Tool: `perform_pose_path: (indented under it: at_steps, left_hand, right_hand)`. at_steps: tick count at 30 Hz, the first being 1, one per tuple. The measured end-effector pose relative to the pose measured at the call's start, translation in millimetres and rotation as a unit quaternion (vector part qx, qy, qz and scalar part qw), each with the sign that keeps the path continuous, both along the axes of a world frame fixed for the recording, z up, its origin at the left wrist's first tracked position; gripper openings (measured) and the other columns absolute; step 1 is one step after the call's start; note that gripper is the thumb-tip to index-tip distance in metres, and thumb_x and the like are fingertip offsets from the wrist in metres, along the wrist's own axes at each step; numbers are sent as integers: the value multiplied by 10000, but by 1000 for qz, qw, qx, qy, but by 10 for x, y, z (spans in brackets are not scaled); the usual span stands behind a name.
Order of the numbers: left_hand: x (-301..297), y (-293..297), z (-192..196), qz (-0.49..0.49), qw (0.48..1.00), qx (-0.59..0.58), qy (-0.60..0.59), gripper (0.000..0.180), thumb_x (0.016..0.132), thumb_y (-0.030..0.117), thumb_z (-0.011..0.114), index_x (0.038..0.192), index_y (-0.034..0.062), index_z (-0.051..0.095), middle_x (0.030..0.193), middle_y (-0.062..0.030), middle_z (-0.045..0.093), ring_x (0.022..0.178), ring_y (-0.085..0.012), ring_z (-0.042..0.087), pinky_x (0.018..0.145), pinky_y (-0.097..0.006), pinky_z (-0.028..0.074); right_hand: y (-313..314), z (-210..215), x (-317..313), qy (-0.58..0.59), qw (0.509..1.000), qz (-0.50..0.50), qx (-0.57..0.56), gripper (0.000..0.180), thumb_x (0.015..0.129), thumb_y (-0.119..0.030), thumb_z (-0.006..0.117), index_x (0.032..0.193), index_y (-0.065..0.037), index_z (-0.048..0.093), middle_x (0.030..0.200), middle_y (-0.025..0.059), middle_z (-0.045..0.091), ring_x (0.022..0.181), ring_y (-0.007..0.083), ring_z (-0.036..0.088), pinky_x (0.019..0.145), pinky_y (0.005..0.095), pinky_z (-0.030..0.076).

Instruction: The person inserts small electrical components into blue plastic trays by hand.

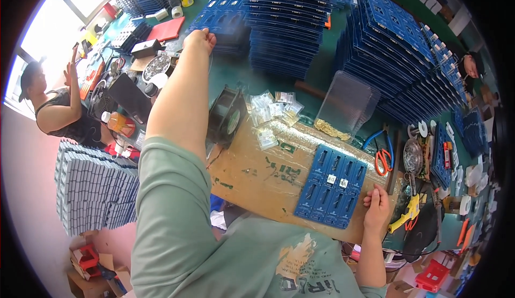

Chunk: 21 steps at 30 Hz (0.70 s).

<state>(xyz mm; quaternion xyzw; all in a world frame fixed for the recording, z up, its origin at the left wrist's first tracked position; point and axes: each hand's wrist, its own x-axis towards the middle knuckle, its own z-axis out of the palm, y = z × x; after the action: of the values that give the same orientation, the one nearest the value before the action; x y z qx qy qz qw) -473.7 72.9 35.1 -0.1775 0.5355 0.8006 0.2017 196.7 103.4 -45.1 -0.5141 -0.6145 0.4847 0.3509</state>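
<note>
My left arm stretches far forward, and my left hand (199, 40) is closed at the front left corner of a low stack of blue circuit boards (219, 16). What its fingers hold, if anything, I cannot make out. A blue circuit board panel (331, 186) with rows of slots and two small white labels lies on the brown cardboard mat (252, 172) before me. Just off the panel's right edge is my right hand (377, 205), fingers curled together. Whatever may be between them is too small to tell.
Tall stacks of blue boards (287, 27) stand behind. A black fan (225, 116), small plastic bags (271, 110), a clear tray of gold-coloured parts (346, 105), pliers (382, 156) and a yellow glue gun (406, 215) surround the mat. Another person (59, 102) is at the left.
</note>
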Motion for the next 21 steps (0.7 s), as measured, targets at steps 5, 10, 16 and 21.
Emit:
perform_pose_path:
  at_steps: [5, 10, 16, 21]
  left_hand:
    - [-63, 7, -105, 8, 1000, 1, -8, 107, 897, -43, 604, 959, 40, 578, 778, -102, 609, 583, -206, 580, 531, -353, 531]
    - [-128, 18, -182, -1, 1000, 5, -1, 187, 895, -61, 585, 987, 90, 523, 797, -115, 607, 586, -219, 580, 537, -371, 533]
    - [-174, 27, -198, -3, 1000, 20, -16, 207, 902, -63, 570, 1000, 107, 507, 818, -123, 609, 598, -239, 582, 552, -393, 536]
    - [-129, 44, -184, 8, 1000, 1, -10, 225, 890, -47, 617, 1011, 112, 515, 822, -124, 617, 595, -228, 589, 556, -393, 545]
  right_hand:
    - [14, -41, 47, 8, 1000, 8, -2, 269, 1013, -187, 531, 1208, -17, 607, 868, 11, 632, 705, 57, 563, 625, 199, 467]
    - [9, -31, 41, 6, 1000, 11, 0, 274, 1012, -190, 536, 1211, -15, 607, 868, 11, 630, 710, 57, 561, 628, 198, 462]
    - [10, -17, 20, -14, 1000, 11, 10, 264, 1019, -198, 520, 1195, -26, 616, 851, -4, 614, 702, 46, 540, 614, 188, 444]
    - [14, -31, 34, -18, 1000, 5, 5, 262, 1018, -194, 522, 1197, -27, 615, 850, -6, 615, 696, 45, 538, 613, 188, 445]
